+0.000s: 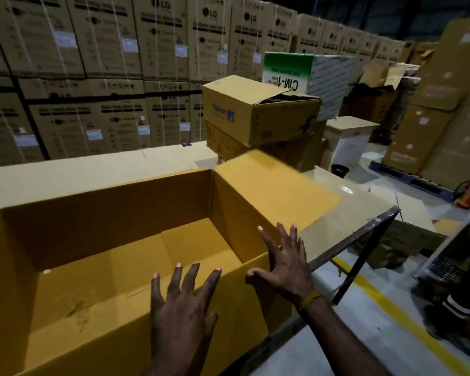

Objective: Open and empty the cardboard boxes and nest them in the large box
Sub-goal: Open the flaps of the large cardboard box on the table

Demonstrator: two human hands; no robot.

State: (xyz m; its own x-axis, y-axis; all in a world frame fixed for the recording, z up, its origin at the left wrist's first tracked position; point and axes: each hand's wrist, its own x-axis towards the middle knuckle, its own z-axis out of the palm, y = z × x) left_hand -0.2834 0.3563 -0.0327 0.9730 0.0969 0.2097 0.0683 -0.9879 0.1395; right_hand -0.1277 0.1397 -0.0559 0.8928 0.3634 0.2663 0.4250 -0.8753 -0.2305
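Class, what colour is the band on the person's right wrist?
Yellow: the wristband, seen in the head view.

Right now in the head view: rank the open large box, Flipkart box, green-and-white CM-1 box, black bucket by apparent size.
1. open large box, nearest the camera, so enlarged
2. Flipkart box
3. green-and-white CM-1 box, partly hidden, so its rank against the Flipkart box is unsure
4. black bucket
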